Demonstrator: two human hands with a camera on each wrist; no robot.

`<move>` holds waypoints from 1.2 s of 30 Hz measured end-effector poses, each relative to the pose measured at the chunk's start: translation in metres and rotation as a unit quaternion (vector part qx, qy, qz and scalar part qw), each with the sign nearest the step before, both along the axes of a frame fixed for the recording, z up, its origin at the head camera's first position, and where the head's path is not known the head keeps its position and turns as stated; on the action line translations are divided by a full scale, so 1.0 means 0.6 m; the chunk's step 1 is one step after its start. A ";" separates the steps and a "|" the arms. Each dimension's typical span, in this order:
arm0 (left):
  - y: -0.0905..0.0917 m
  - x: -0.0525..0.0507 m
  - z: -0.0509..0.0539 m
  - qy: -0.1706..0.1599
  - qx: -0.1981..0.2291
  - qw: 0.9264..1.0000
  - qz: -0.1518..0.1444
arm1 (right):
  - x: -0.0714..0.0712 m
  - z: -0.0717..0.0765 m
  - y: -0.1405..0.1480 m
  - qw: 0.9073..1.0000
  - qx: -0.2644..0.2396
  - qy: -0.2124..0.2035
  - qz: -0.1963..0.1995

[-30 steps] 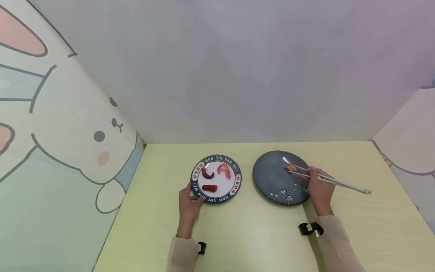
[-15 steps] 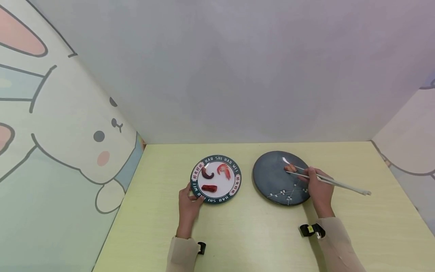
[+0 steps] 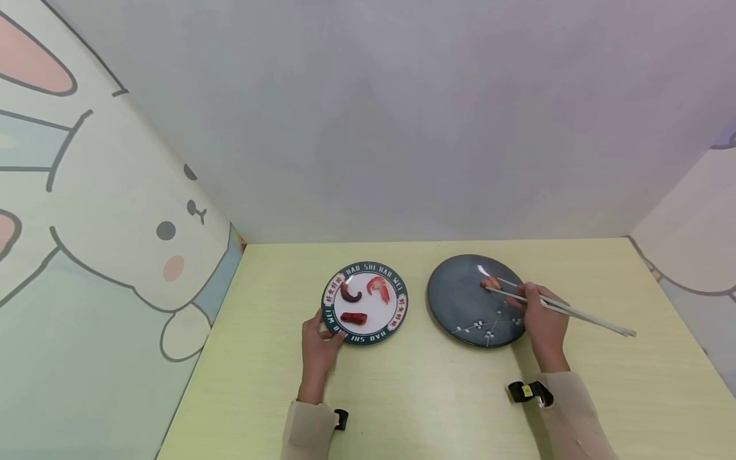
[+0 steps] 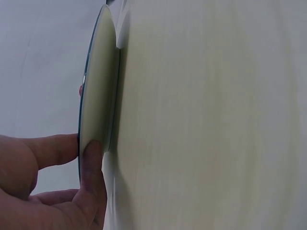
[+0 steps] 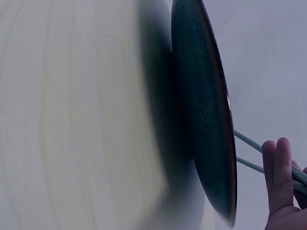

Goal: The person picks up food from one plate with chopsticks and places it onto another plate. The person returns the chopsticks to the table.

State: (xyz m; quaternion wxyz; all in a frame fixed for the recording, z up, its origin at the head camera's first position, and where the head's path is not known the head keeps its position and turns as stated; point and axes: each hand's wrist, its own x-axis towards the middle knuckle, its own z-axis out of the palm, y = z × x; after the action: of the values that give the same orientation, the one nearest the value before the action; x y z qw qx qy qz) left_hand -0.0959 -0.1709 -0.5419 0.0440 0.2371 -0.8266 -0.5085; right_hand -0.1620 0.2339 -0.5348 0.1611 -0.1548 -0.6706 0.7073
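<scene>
My left hand pinches the near-left rim of a white plate with a green lettered border. In the left wrist view, the thumb lies on one side of this plate and fingers on the other. On it are a shrimp, a curled brown piece and a dark red piece. My right hand holds a pair of chopsticks over a dark plate. Their tips are at a small reddish-brown food piece; whether they grip it I cannot tell.
Both plates stand on a light wooden table, with a gap between them. A plain wall rises behind the table, and a wall with a rabbit drawing borders the left. White blossoms decorate the dark plate.
The right hand has shifted very slightly, and the chopsticks' rear ends have swung a little to the right and nearer. The left hand and both plates have stayed put.
</scene>
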 end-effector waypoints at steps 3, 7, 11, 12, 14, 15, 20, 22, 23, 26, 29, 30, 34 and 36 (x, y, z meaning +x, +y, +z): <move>0.000 -0.001 0.000 0.000 0.001 1.000 0.001 | 0.002 0.004 -0.001 1.000 0.008 0.003 0.001; 0.000 0.000 0.002 0.005 0.002 1.000 0.000 | 0.004 0.009 -0.002 1.000 0.002 0.007 0.003; 0.000 0.001 0.004 0.004 0.004 1.000 -0.001 | 0.005 0.010 -0.004 1.000 0.000 0.009 0.004; 0.000 0.001 0.004 0.003 0.005 1.000 -0.001 | 0.005 0.010 -0.005 1.000 0.005 0.008 0.003; 0.000 0.001 0.004 0.003 0.005 1.000 -0.002 | 0.005 0.011 -0.007 1.000 0.012 0.007 0.003; -0.001 0.001 0.003 0.003 0.005 1.000 -0.002 | 0.006 0.011 -0.008 1.000 0.014 0.008 0.003; -0.002 0.000 0.002 0.001 0.006 1.000 -0.002 | 0.007 0.018 -0.014 1.000 0.013 0.018 0.006; -0.002 -0.001 0.001 0.000 0.005 1.000 -0.002 | 0.008 0.024 -0.018 1.000 0.009 0.021 0.007; -0.001 -0.002 0.001 0.000 0.005 1.000 -0.002 | 0.008 0.027 -0.020 1.000 0.006 0.022 0.008; 0.001 -0.005 0.001 0.004 0.002 1.000 -0.002 | 0.012 0.034 -0.026 0.999 -0.003 0.029 0.014; 0.003 -0.007 0.002 0.005 0.000 1.000 -0.002 | 0.015 0.037 -0.034 0.999 -0.008 0.044 0.029; 0.004 -0.007 0.003 0.005 -0.001 1.000 -0.003 | 0.017 0.037 -0.037 0.998 -0.006 0.049 0.035; 0.003 -0.003 0.002 0.000 -0.001 1.000 -0.003 | 0.022 0.033 -0.054 0.995 -0.004 0.076 0.062; 0.000 0.000 0.001 0.000 -0.003 1.000 -0.003 | 0.024 0.031 -0.064 0.994 0.004 0.086 0.074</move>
State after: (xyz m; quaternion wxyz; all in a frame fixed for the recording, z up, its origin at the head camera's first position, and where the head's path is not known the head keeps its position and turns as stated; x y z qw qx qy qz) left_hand -0.0960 -0.1709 -0.5413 0.0435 0.2346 -0.8289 -0.5059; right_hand -0.1475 0.1956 -0.5161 0.1661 -0.0432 -0.6666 0.7254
